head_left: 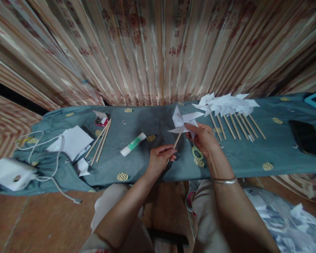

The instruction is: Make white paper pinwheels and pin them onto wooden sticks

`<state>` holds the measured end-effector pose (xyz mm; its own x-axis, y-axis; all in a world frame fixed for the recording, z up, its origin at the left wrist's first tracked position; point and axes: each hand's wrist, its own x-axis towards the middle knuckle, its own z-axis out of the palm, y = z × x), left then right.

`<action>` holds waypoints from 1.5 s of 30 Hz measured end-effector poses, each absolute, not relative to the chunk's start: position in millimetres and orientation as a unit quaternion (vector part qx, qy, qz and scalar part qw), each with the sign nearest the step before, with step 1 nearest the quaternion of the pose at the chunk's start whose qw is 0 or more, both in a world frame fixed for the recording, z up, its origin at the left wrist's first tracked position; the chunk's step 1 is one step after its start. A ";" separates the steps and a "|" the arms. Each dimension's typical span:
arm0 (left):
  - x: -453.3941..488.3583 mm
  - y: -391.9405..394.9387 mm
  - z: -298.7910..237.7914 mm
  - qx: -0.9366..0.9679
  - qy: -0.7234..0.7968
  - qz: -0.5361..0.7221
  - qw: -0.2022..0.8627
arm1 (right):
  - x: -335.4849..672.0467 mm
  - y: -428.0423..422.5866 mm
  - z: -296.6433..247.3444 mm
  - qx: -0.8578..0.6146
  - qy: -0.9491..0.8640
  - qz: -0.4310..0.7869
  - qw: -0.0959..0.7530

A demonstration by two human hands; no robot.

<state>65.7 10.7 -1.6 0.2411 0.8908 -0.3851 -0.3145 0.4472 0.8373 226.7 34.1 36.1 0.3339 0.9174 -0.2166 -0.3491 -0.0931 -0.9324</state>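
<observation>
My left hand (pixel 160 158) is closed in a pinch round the lower end of a thin wooden stick (pixel 176 141). At the stick's top sits a white paper pinwheel (pixel 184 121). My right hand (pixel 203 138) is closed on the pinwheel's lower blade and centre, fingers curled behind the paper. Both hands hover just above a grey-blue cloth (pixel 158 165) spread over a low table. A silver bangle (pixel 224 181) circles my right wrist.
A row of several finished pinwheels on sticks (pixel 229 105) lies at the right. A glue stick (pixel 133 144), loose sticks (pixel 101 140), white paper sheets (pixel 72 140), a white charger with cable (pixel 12 173), scissors handles (pixel 197 153) and a dark phone (pixel 307 137) lie around. A curtain hangs behind.
</observation>
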 end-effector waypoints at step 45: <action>64.7 14.1 4.4 0.275 0.457 0.439 0.723 | 208.0 38.4 30.1 -0.527 -0.285 0.459 0.656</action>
